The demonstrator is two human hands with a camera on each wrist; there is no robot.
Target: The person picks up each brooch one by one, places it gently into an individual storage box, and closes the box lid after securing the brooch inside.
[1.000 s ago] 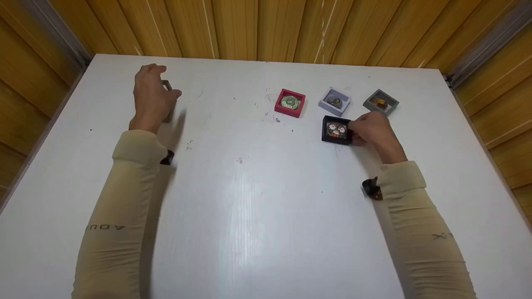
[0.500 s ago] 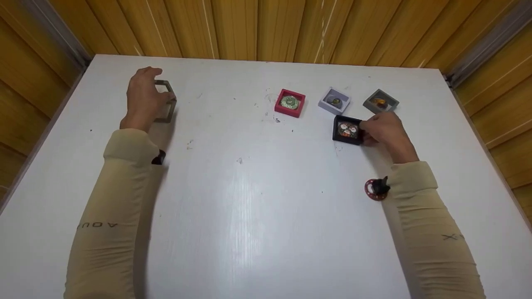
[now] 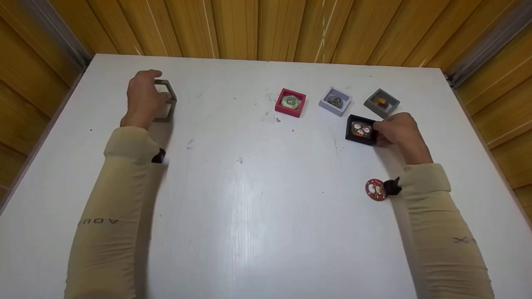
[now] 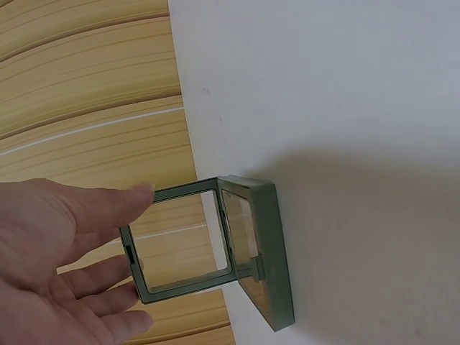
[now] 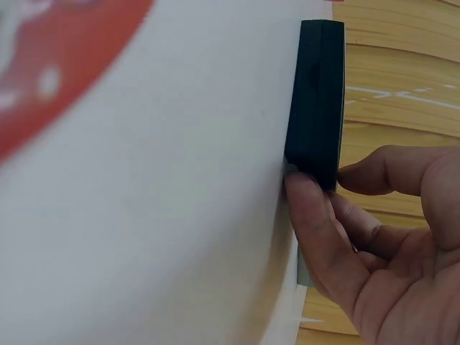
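In the head view my left hand (image 3: 141, 99) is at the table's far left, at an olive-green hinged display case (image 4: 282, 251). The left wrist view shows the case folded open, its two frames at an angle. My left thumb (image 4: 129, 205) and fingers hold the outer edge of one frame, and I see no disc inside. At the right, my right hand (image 3: 401, 133) pinches the side of a black square display case (image 3: 360, 129) with a round patterned disc inside. In the right wrist view the black case lies low over the table, thumb above and fingers below its edge.
Beyond the black case lie a red case (image 3: 290, 102) with a green disc, a pale lilac case (image 3: 335, 101) and a grey case (image 3: 382, 102). A loose red disc (image 3: 375, 189) lies by my right wrist. Ridged wooden-look panels (image 3: 235, 29) stand behind the white table (image 3: 249, 207).
My right hand has moved right with the black case, and more of the red disc shows. My left hand shifted slightly left early on, and the green case shows more, open.
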